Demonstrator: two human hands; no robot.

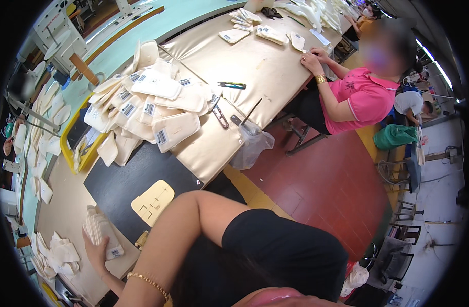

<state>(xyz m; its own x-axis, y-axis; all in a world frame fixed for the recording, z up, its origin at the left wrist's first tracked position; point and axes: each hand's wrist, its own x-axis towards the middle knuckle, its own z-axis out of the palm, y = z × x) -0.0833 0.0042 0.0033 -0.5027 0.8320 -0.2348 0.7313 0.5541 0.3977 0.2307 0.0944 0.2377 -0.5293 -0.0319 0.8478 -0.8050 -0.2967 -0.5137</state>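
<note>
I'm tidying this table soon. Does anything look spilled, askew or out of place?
Two things. The cream pads lie in a jumbled heap, overlapping the edge of the yellow tray in this view, unlike the neater stack in the left hand. A clear plastic bag hangs over the edge of the table, perhaps deliberately.

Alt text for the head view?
A person's left hand holds a stack of cream pieces beside a black rectangular mat bearing a rounded yellow panel; their right hand is out of view. Beyond is a heap of labelled cream pads; a co-worker in a pink shirt sits at the tan table.
</note>
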